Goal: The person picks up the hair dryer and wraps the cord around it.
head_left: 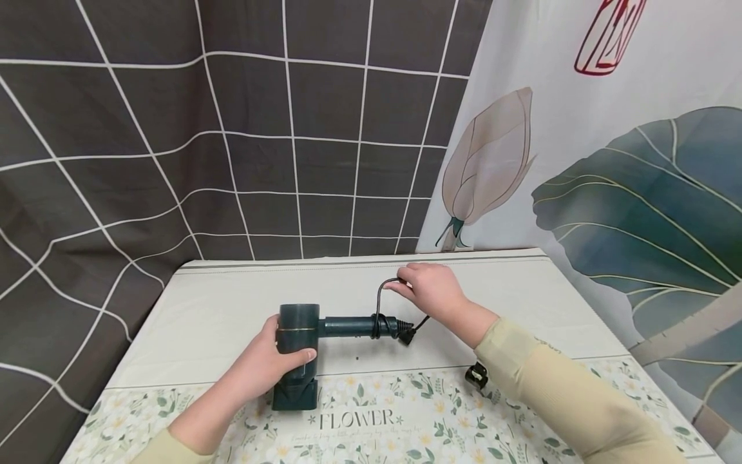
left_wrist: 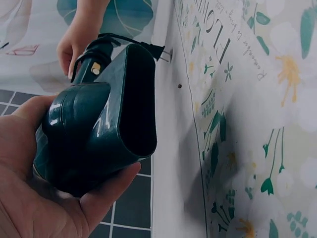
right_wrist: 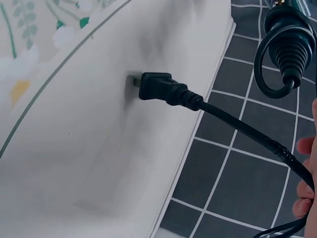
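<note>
A dark green hair dryer (head_left: 298, 322) is in my left hand (head_left: 261, 361), which grips the body with the thumb across the front. Its flat nozzle (left_wrist: 119, 114) points toward me, and the handle (head_left: 348, 327) extends to the right. The black cord (head_left: 379, 298) is wrapped around the handle's end, with a loop rising to my right hand (head_left: 435, 290). Thumb and fingers of that hand pinch the cord. From it, a length of cord leads to the two-pin plug (right_wrist: 156, 87), which hangs close over the tablecloth beside the handle's ribbed end (right_wrist: 292, 54).
A white tablecloth (head_left: 232, 290) with a floral front band covers the table. Under my right sleeve sits a small black object (head_left: 476, 376). Behind the table hang a dark grid curtain (head_left: 324, 161) and a white curtain with leaf prints (head_left: 510, 212).
</note>
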`<state>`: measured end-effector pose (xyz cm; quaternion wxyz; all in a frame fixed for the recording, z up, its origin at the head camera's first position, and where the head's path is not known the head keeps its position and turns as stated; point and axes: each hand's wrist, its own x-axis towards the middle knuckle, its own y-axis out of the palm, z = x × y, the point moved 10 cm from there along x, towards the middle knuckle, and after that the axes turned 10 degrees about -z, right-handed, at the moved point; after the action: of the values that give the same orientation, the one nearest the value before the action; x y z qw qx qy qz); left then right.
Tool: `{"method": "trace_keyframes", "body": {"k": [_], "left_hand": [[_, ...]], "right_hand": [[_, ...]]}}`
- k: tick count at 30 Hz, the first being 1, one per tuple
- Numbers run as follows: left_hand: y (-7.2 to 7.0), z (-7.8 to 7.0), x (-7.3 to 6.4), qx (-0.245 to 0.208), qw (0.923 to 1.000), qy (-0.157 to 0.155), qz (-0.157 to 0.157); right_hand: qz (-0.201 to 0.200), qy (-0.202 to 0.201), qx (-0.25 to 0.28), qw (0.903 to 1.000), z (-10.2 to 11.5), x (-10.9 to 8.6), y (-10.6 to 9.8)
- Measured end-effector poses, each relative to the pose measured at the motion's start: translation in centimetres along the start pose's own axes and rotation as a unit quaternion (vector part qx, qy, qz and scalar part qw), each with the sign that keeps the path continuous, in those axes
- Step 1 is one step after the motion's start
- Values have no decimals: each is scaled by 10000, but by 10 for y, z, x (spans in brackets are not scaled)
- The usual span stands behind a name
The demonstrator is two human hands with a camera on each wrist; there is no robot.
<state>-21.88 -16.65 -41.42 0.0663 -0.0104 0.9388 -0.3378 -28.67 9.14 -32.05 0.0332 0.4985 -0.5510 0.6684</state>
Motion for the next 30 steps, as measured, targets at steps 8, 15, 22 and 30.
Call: {"method": "trace_keyframes", "body": {"k": [8,15,22,30], "left_hand": [[1,-3,-1,-64,9998,144,84],[1,-4,-3,-36,9997,187,143],[1,-7,-3,-46,9995,264,182],[2,-7,-3,-27,9993,296,204]], "right_hand": [[592,564,51,9966,-9,0,14],[1014,623,187,9927,-10,-3,24],[1420,479,254,9884,-4,-4,34],[1274,242,312,9911,2,-1,30]]}}
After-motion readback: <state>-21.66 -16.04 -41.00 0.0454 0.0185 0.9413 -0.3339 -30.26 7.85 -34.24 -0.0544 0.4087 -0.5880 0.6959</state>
